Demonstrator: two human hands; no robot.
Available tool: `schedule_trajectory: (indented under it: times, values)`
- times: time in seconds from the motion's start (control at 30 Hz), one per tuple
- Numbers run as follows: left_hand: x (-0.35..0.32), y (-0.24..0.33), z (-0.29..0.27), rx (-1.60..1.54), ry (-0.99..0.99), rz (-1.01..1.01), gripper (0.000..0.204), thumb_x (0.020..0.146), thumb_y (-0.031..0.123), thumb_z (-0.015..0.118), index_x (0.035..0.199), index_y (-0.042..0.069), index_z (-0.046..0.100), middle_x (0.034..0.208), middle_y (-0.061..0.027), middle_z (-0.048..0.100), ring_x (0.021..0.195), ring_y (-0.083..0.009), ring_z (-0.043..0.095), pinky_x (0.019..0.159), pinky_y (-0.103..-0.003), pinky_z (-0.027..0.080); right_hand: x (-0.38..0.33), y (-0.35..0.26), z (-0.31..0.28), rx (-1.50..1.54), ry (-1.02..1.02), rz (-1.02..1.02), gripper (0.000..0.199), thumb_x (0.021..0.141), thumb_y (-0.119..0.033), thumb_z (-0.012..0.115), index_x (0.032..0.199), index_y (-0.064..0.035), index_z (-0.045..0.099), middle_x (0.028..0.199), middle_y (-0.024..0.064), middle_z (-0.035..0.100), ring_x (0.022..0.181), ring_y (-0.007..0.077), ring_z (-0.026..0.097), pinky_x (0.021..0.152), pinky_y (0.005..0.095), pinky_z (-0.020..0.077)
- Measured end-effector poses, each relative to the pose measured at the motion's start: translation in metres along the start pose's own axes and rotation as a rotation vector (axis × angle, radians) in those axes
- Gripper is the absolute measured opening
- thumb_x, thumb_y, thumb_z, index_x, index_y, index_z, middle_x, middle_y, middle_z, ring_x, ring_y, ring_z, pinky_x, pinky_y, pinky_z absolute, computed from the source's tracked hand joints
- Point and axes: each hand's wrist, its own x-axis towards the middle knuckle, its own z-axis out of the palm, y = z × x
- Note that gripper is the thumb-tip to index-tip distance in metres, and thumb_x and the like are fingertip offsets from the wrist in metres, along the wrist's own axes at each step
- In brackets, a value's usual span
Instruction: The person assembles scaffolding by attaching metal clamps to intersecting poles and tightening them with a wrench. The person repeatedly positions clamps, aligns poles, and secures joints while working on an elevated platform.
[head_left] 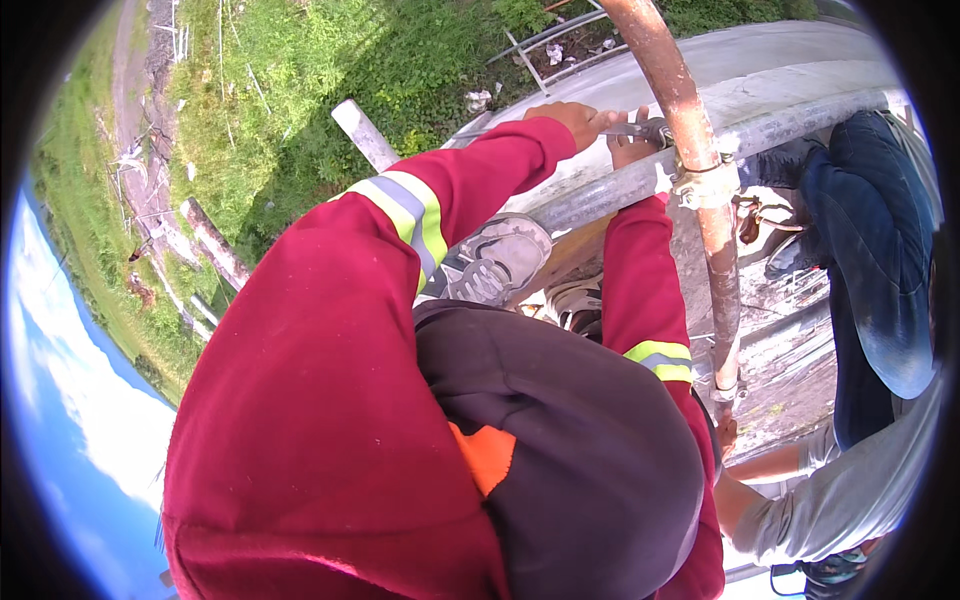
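Metal piece: a slim grey metal bar [625, 129], tool-like, lies between the two hands, just above the pale horizontal tube and beside a small metal fitting [656, 131]; its exact form is too small to tell.
Left fingers: the left hand [572, 120] is curled, its fingers close together and the foremost ones closed on the near end of the bar.
Right fingers: the right hand [628, 152] is right by the bar and the fitting, one finger raised beside them; whether it pinches either, I cannot tell.
Horizontal tube: the pale tube [590, 195] is round, dull grey and scuffed, crossing in front of the right wrist.
Upright: a rust-brown pole [722, 260], mottled and worn, bent by the lens.
Coupler: a chunky, pale-crusted clamp [706, 187] where pole and tube cross.
Sleeves: soft red cloth [490, 180] with yellow-and-silver reflective bands.
Shoes: a pale grey laced shoe [505, 250] under the tube, its partner partly hidden.
Curved surface: smooth, pale grey, concrete-like [770, 60], beyond the hands.
Co-worker: dark blue trousers [870, 240] and a grey sleeve [850, 500] at right; the co-worker's hand [728, 436] is near the pole's lower part, its grip unclear.
Ground: leafy green grass [300, 60] below.
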Motion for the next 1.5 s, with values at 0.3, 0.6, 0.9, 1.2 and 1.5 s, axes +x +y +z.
schedule_trajectory:
  times: [0.3,0.6,0.9,1.2,1.5]
  values:
    - [0.111,0.009,-0.057,0.503,0.051,0.421,0.065,0.088,0.063,0.039,0.092,0.005,0.070,0.085,-0.0168,0.067,0.085,-0.0333,0.064,0.079,-0.040,0.049,-0.006,-0.011,0.008,0.079,-0.027,0.184,0.042,0.090,-0.050,0.047,0.117,-0.0185,0.055,0.125,0.0022,0.053,0.121,0.0310,0.041,0.099,0.0535,0.0343]
    - [-0.015,0.011,0.008,-0.133,-0.017,-0.160,0.064,0.095,0.056,0.024,0.092,0.009,0.069,0.100,-0.0201,0.067,0.096,-0.0342,0.062,0.089,-0.046,0.043,-0.002,0.003,0.006,-0.022,-0.024,0.029,0.043,0.094,-0.045,0.041,0.131,-0.0229,0.043,0.141,0.0013,0.040,0.125,0.0277,0.038,0.101,0.0532,0.0314]
    - [0.171,0.014,-0.049,0.326,0.249,0.456,0.033,0.085,0.038,0.051,0.084,0.009,0.068,0.074,-0.0109,0.066,0.075,-0.0289,0.066,0.065,-0.040,0.049,-0.012,-0.010,0.018,0.065,-0.025,0.141,0.043,0.093,-0.047,0.041,0.123,-0.0182,0.049,0.133,0.0038,0.047,0.125,0.0304,0.036,0.101,0.0529,0.0311]
    - [-0.005,0.002,-0.005,0.053,0.029,-0.145,0.061,0.093,0.058,0.025,0.106,0.016,0.068,0.109,-0.0167,0.065,0.102,-0.0363,0.061,0.089,-0.047,0.045,0.010,0.009,-0.003,0.041,0.111,-0.004,0.042,0.093,-0.042,0.044,0.117,-0.0085,0.051,0.122,0.0098,0.047,0.119,0.0305,0.041,0.102,0.0550,0.0320]
    - [0.138,0.008,-0.043,0.269,0.585,0.636,0.038,0.087,0.042,0.049,0.100,0.012,0.068,0.105,-0.0113,0.067,0.099,-0.0306,0.062,0.092,-0.041,0.044,0.001,-0.007,0.001,0.248,0.103,0.139,0.035,0.091,-0.037,0.049,0.112,-0.0088,0.055,0.105,0.0100,0.056,0.104,0.0313,0.050,0.094,0.0486,0.0390]
